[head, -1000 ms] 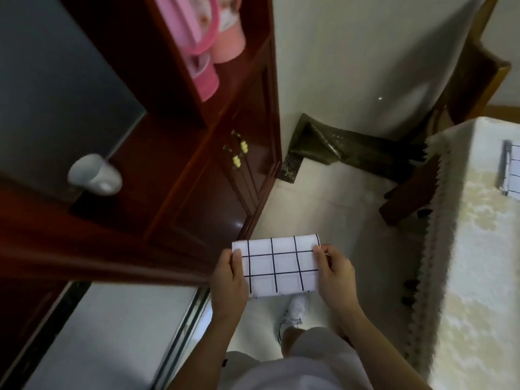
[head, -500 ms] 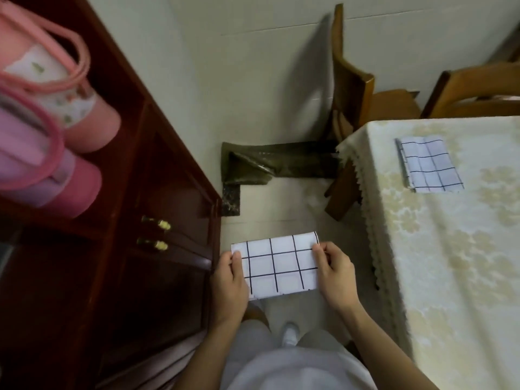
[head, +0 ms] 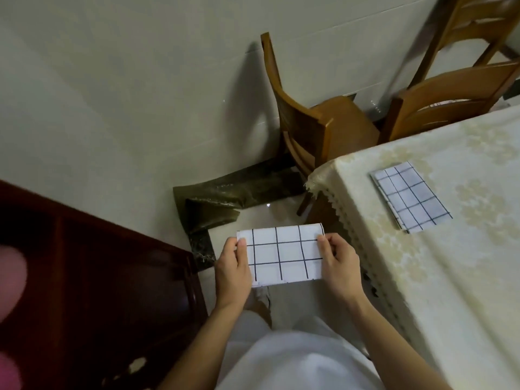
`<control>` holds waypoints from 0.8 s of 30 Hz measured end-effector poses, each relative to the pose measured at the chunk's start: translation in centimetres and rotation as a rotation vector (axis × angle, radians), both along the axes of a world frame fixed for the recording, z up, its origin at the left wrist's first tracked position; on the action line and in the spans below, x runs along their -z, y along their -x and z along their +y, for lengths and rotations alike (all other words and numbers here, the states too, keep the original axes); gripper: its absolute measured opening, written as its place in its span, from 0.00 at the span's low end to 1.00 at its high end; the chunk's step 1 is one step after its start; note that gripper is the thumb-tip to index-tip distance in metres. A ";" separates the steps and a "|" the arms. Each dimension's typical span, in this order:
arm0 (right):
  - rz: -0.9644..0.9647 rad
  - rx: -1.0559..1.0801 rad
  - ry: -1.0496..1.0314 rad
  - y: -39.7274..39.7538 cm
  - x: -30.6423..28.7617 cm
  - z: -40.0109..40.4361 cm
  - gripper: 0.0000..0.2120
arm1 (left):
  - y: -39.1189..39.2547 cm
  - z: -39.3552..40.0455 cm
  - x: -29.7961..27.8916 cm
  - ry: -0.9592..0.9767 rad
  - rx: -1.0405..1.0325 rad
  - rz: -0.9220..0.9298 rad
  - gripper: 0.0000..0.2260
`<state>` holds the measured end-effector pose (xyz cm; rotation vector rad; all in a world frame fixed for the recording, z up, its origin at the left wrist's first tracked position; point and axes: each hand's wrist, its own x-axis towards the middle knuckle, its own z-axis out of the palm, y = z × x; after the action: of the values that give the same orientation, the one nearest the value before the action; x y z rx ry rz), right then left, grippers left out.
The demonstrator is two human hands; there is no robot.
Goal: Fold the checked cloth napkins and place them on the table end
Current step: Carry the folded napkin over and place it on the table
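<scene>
I hold a folded white napkin with black checks (head: 281, 256) flat in front of me, above the floor. My left hand (head: 232, 273) pinches its left edge with the thumb on top. My right hand (head: 339, 267) pinches its right edge the same way. A second folded checked napkin (head: 409, 196) lies on the table (head: 439, 277) near its far end, up and to the right of my hands. The table wears a cream patterned cloth with a lace fringe.
A dark red wooden cabinet (head: 112, 291) stands at the left, with blurred pink items at the frame's edge. Two wooden chairs (head: 318, 128) stand at the table's far end against the wall. A dark green sheet (head: 225, 198) lies crumpled on the floor by the wall.
The view has swung right, away from the cabinet and toward the table. The napkin on the table has come fully into view. My hands keep the same grip on the folded napkin.
</scene>
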<state>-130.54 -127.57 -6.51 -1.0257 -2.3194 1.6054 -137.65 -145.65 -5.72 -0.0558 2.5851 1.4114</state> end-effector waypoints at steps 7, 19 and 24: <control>-0.012 0.103 -0.028 7.3 -1.3 -0.2 0.12 | 9.8 0.6 0.0 0.026 0.155 0.009 0.12; -0.018 0.439 -0.028 8.0 -1.4 5.8 0.12 | 16.3 10.6 -0.1 0.012 0.599 -0.052 0.16; -0.011 0.647 0.000 5.7 -1.9 10.3 0.13 | 15.9 18.2 -0.1 0.057 0.811 0.004 0.08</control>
<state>-136.21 -117.27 -4.62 -1.5695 -1.7121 1.3241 -153.57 -127.45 -5.66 0.8736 2.2119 1.0080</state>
